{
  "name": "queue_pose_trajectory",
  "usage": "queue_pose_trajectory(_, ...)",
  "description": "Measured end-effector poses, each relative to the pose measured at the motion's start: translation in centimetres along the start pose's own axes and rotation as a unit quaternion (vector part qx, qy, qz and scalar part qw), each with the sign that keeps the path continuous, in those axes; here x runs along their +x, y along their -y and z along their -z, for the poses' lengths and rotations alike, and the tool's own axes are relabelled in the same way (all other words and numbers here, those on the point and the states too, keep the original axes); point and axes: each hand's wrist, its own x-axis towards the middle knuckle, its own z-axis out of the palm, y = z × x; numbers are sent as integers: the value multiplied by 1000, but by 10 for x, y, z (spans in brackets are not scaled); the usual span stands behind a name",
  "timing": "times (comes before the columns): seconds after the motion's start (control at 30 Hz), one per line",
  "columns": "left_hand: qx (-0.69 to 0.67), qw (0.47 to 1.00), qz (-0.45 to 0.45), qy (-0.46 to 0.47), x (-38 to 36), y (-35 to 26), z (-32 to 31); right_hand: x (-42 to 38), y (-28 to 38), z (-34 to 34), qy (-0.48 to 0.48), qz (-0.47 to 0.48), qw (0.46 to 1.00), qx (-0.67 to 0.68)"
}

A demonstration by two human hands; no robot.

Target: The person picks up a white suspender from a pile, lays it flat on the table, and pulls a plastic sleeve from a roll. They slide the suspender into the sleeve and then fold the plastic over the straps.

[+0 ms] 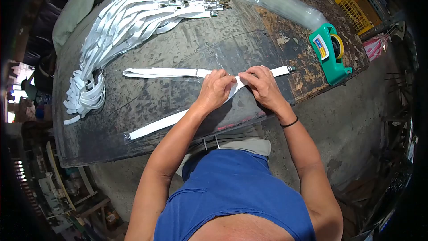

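One flat white strap (178,73) is pinched at its fold by left hand (215,90) and right hand (264,87) on the dark worn table (147,98), one green tape dispenser (331,52) just right, one heaped strap bundle (120,27) beyond it.

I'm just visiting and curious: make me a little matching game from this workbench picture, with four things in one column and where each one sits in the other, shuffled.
Things:
1. white strap
2. pile of white straps
3. green tape dispenser
4. yellow crate

Places:
A. at the right edge of the table
B. heaped on the far left of the table, metal clips at its far end
C. off the table, at the upper right
D. stretched across the table under the left hand and right hand

Pairs: 1-D, 2-B, 3-A, 4-C
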Motion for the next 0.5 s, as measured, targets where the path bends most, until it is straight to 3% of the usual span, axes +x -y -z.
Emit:
queue_pose_trajectory(0.23,5,1000,11,20,0,1,2,3,-5,8,54,91,991,-85)
queue_pose_trajectory(0.5,11,1000,-4,8,-2,1,2,5,-8,12,100,96,985,-100)
